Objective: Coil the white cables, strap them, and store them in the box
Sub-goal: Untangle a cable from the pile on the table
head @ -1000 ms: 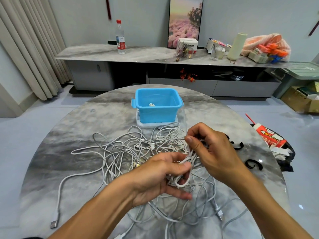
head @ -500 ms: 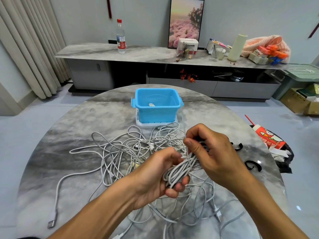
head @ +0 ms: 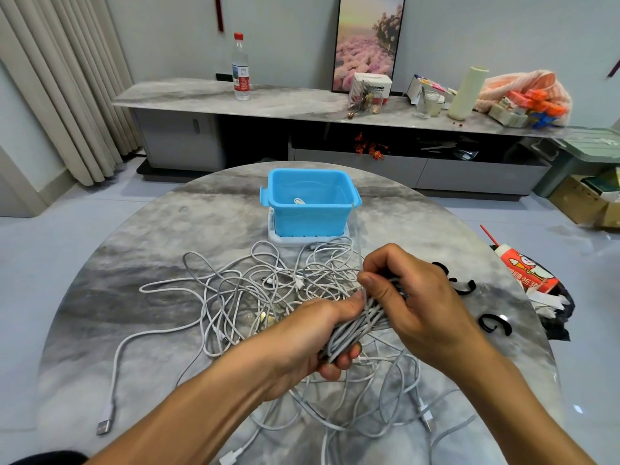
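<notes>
Now gripped tighter than a second ago: coiled bundle (head: 355, 330) of white cable bunched into a compact hank, no longer a loose loop, with left hand (head: 315, 344) wrapped round its lower end, fingers curled beneath. Right hand (head: 416, 297) closed over the upper end, thumb and forefinger pinching something dark against the strands (a strap, probably; too hidden to be sure). Both held just above the tangle of loose white cables (head: 255, 297) sprawled on the round marble table (head: 134, 263). Farther back, sitting on its pale lid, open blue box (head: 310, 204) with one white cable inside. To the right, near the table edge, black straps (head: 493, 325) lying apart from the tangle. Beyond, long grey sideboard (head: 285, 102) carrying a water bottle (head: 241, 68) and clutter; beige curtains (head: 60, 88) at left.
</notes>
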`<state>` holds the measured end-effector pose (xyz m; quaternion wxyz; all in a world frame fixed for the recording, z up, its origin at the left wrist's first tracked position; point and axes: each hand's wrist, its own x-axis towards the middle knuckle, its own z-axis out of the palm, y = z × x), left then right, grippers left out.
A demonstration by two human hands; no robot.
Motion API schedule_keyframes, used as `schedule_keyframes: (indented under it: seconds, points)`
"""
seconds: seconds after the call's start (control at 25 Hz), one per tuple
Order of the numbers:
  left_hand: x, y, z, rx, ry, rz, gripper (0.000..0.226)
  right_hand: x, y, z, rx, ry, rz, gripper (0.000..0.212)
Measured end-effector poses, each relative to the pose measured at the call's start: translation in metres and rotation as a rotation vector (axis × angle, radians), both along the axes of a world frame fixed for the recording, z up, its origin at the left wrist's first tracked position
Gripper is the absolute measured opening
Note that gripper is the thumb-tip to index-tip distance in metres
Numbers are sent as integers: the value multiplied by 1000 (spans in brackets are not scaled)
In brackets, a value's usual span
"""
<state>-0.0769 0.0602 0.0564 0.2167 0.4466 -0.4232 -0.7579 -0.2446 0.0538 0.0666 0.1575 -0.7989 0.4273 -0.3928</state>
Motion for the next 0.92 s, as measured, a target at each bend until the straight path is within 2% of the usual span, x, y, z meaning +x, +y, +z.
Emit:
schedule_keyframes:
  seconds: [0.2,0.52,0.72,0.92]
  points:
    - [0,0,-1,26,120,55,28,0,-1,4,-13,-6,-3,8]
    - [-2,1,0,12,186,71,19,-4,0,6,-5,-22,-25,11]
    - [-1,-3,-4,-56,85,53,27,-6,1,3,15,-9,-43,9]
    - [1,-2,-4,-32,138,73,29,-5,0,4,-10,-8,-40,9]
